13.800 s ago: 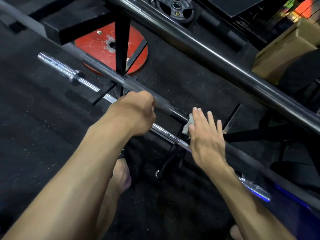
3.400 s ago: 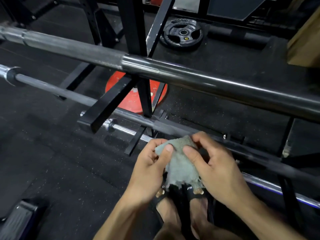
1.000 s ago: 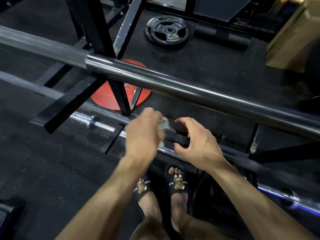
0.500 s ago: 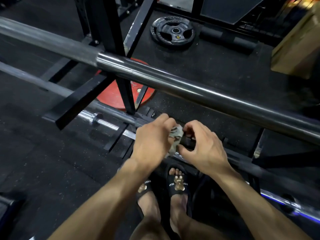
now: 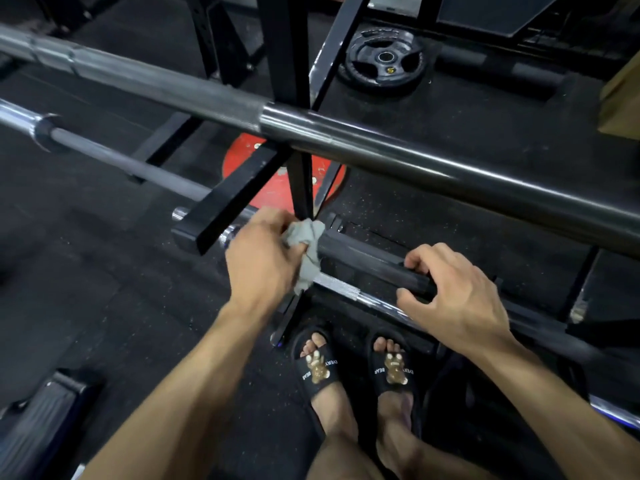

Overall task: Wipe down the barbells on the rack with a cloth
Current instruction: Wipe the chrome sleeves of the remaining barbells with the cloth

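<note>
Barbell [image 5: 367, 259]: dark bar on the black rack [image 5: 294, 188], low, just above my slippered feet.
Cloth [image 5: 306, 247]: grey, bunched against the bar.
My left hand [image 5: 263, 261]: clutching the cloth.
My right hand [image 5: 453, 292]: fingers curled round the bar.

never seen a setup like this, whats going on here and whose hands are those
This is one picture from a camera worn on a person's head, looking down at their own arms and sandalled feet. They stand at a black metal rack that holds several barbells. The left hand grips a grey cloth against a dark barbell low on the rack. The right hand curls its fingers round that same bar, further along. A thicker barbell crosses above. On the floor lie a red plate and a black plate.
</note>
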`<state>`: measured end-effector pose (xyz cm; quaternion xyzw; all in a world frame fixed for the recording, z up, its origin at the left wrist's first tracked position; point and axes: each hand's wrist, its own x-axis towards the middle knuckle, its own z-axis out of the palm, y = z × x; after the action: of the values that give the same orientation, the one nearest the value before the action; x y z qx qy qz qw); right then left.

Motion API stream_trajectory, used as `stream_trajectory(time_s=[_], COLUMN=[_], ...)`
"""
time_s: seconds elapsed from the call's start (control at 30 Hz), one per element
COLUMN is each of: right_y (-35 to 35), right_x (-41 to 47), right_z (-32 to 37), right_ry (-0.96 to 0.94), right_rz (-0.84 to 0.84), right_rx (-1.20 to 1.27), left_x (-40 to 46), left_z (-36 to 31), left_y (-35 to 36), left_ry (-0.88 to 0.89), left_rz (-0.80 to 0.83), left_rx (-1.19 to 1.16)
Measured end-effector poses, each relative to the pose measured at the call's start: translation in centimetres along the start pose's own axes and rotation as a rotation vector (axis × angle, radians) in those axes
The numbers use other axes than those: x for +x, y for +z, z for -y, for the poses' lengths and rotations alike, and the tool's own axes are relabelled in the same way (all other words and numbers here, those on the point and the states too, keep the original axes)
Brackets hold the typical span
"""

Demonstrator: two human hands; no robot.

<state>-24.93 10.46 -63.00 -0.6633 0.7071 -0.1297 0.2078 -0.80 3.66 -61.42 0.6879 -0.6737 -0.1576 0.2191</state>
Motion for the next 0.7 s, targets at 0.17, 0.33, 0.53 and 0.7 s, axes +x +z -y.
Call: stream_trajectory(time_s=[0.17, 0.33, 0.53, 0.7], right_y=[-0.2, -0.1, 0.6, 1.1], right_x=[0.0, 0.3, 1.1, 3.0], right_z=[0.4, 1.0, 2.3, 4.1], right_ry=[0.010, -0.010, -0.115, -0.165], right_rz=[0.012, 0.027, 0.019, 0.057], right_rx=[-0.015, -0.060, -0.067, -0.099], left_x=[2.2, 2.4, 2.9, 3.5], left_z=[-0.8, -1.4, -0.8, -1.2], left_y=[-4.1, -2.4, -2.3, -1.6], left_ry=[-0.208, -0.219, -0.329, -0.254], left_rz=[0.107, 0.134, 0.050, 0.148], left_rx=[-0.030, -0.124, -0.219, -0.117])
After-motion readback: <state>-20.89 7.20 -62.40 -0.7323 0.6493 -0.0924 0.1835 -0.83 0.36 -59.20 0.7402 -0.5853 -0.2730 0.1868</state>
